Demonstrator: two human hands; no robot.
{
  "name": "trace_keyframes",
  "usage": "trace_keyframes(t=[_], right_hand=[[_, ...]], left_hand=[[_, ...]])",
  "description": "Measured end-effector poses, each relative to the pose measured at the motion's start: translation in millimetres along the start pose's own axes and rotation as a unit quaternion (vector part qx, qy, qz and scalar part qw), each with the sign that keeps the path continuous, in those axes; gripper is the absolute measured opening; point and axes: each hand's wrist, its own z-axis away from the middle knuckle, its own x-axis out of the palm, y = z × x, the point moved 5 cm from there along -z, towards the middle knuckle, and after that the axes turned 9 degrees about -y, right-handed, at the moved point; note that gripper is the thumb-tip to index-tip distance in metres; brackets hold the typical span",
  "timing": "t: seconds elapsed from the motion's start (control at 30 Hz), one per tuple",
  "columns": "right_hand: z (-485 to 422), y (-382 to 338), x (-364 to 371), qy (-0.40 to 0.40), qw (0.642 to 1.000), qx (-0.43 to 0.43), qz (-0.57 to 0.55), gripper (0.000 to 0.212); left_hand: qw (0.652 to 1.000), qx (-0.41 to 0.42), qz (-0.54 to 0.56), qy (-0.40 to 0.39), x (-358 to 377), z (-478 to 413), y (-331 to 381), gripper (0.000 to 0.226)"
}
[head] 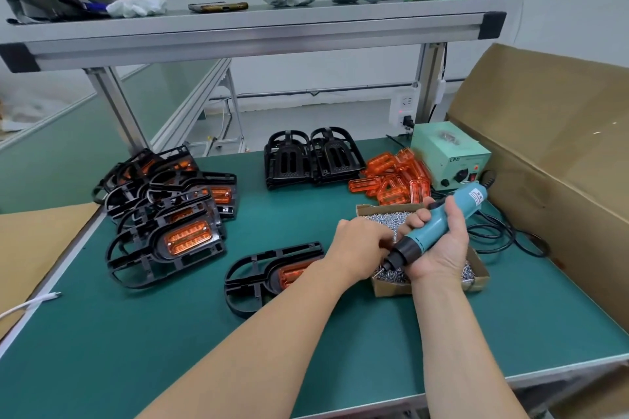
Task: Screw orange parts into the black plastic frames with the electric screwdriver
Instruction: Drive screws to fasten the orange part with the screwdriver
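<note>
Right hand (439,241) wrapped tight round the teal electric screwdriver (439,224), bit down in the shallow cardboard box of small silver screws (476,277) by the counter's right edge; left hand (360,245) pinched at the tip, contents unclear. Black plastic frame with orange insert (272,277) lying just left, unheld. Risk: screw seated crooked, dropping off before reaching it

Person, head-camera view: two forearms and two hands were in frame. Left hand (360,248): bare, no glove, no ring visible. Right hand (439,241): bare, no glove. Both forearms were uncovered up to the frame's lower edge; no sleeve, cuff, watch or wristband showed. Fingernails were short where visible.
</note>
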Motion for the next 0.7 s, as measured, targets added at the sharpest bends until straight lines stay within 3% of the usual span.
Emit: trace_keyframes(t=[0.2,0.4,0.53,0.7], right_hand=[[0.5,0.1,-0.1,0.01,1.0,-0.002,0.006,0.024],[2.4,-0.4,0.8,0.016,1.0,-0.006,0.024,0.023],[3.9,-0.9,6.9,0.014,0.999,-0.021,0.048,0.022],[10.4,0.9,28.9,-0.002,0.997,-0.041,0.066,0.02]], left_hand=[[0.964,-0.051,0.243,0.094,-6.8,9.9,-12.1,0.013],[0.827,-0.045,0.548,0.117,-9.6,45.8,-27.9,0.019],[0.759,-0.046,0.638,0.121,-9.5,72.7,-41.4,0.017],[0.736,-0.053,0.666,0.108,-1.5,95.1,-54.5,0.016]])
